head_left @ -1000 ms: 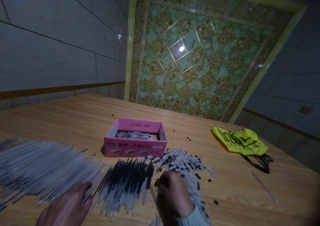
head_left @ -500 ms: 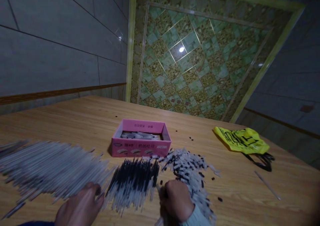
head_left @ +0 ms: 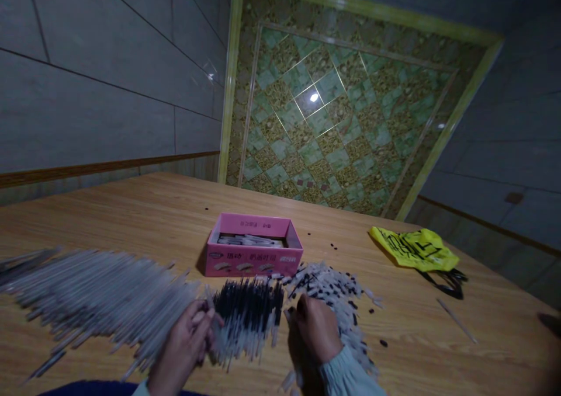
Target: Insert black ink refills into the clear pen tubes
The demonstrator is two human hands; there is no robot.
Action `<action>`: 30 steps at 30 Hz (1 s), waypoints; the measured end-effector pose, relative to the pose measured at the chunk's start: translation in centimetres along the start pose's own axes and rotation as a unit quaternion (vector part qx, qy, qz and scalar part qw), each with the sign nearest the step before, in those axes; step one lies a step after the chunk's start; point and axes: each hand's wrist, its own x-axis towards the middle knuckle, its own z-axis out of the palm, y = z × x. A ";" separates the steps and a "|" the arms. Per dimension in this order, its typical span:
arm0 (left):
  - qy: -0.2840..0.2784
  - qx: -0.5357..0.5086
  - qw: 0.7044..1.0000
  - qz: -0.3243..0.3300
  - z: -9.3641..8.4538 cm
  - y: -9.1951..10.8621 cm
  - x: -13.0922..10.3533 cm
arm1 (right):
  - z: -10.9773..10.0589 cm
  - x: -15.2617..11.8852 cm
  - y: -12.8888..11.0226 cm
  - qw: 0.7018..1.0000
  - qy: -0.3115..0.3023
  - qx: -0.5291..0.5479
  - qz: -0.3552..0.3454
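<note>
My left hand (head_left: 186, 340) is closed around a clear pen barrel (head_left: 208, 295), held upright at the left edge of the black-and-clear pen refills (head_left: 249, 311). Left of it lies a wide heap of translucent pen barrels (head_left: 105, 297). My right hand (head_left: 318, 329) is curled shut between the refills and a pile of small white and black pen parts (head_left: 350, 320). A pale tip shows at its fingers, but what they hold is hidden. Behind the refills stands a pink cardboard box (head_left: 254, 261) with pens (head_left: 249, 241) inside.
A yellow plastic bag (head_left: 414, 250) with black print and black straps (head_left: 447, 285) lies at the right. Near it rests a single thin stick (head_left: 456, 320). Small black bits are scattered on the wooden table (head_left: 153, 215). Tiled walls stand beyond the table.
My left hand has moved right and up to the refills, raising the clear barrel. My right hand has moved slightly up and stays closed. The view has shifted a little.
</note>
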 end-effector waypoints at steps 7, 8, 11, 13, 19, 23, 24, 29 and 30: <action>-0.168 -0.229 0.950 -0.132 3.1 -1.0 -1.2 | 0.0 0.7 -0.9 0.998 0.016 0.047 -0.035; -0.181 -0.235 0.945 -0.137 3.0 -1.2 -1.2 | 0.1 0.8 -1.0 0.998 0.013 0.050 -0.045; -0.191 -0.250 0.938 -0.148 2.8 -1.6 -1.1 | 0.5 0.7 -1.3 0.994 -0.004 0.053 -0.095; -0.183 -0.264 0.935 -0.151 2.7 -1.6 -1.0 | 0.9 0.6 -1.5 0.989 -0.021 0.049 -0.139; -0.138 -0.310 0.925 -0.172 2.8 -1.3 -0.5 | 1.5 0.8 -1.8 0.966 -0.043 0.011 -0.254; -0.102 -0.328 0.919 -0.195 2.6 -1.1 -0.4 | 1.3 1.9 -1.5 0.936 -0.054 -0.024 -0.347; -0.098 -0.332 0.917 -0.198 2.5 -1.1 -0.4 | 1.3 2.1 -1.4 0.927 -0.056 -0.033 -0.371; -0.094 -0.344 0.911 -0.207 2.5 -1.2 -0.4 | 1.3 2.2 -1.0 0.881 -0.049 -0.068 -0.466; -0.094 -0.345 0.911 -0.208 2.5 -1.1 -0.4 | 1.4 2.1 -0.9 0.875 -0.044 -0.073 -0.477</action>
